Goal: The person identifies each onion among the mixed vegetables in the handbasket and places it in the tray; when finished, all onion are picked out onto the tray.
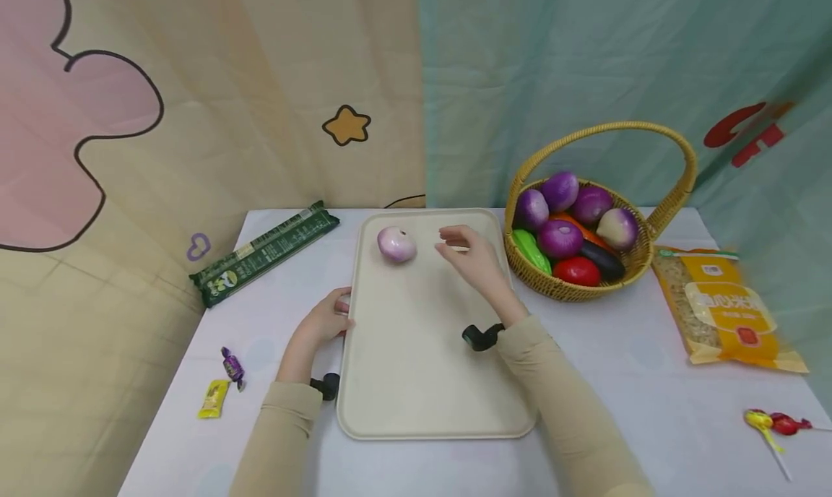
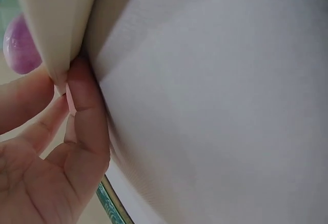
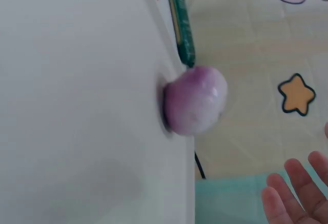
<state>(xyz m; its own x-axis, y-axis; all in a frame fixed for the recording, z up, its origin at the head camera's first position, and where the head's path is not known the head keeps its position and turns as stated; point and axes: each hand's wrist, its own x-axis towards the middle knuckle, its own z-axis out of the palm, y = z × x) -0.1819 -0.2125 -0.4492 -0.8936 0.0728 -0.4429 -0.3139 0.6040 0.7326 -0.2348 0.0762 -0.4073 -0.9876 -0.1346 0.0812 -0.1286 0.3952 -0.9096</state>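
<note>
- Centre of the head view: we see a cream tray (image 1: 416,367) lying flat on the white worktop (image 1: 617,381), its long side running away from the viewer.
- Upper part of the tray: a pale purple onion (image 1: 396,244) rests on the tray surface, near its far left corner; in the right wrist view the same onion (image 3: 196,99) sits alone against the tray.
- Left edge of the tray, mid-frame: the left hand (image 1: 323,322) grips the tray rim; in the left wrist view we see its fingers (image 2: 84,116) pinching the rim, thumb on top.
- Right of the onion: the right hand (image 1: 471,255) hovers above the tray with fingers relaxed and spread, holding nothing, near the onion but apart from it.
- Right of the tray: a wicker basket (image 1: 676,193) stands on the worktop, holding more purple onions and other vegetables.
- Far left of the tray: a green packet (image 1: 263,253) lies diagonally.
- Right side of the frame: a yellow bag (image 1: 731,305) lies flat.
- Lower left: two wrapped sweets (image 1: 222,385) lie together.
- Lower right: a lollipop (image 1: 773,426) lies near the worktop edge.
</note>
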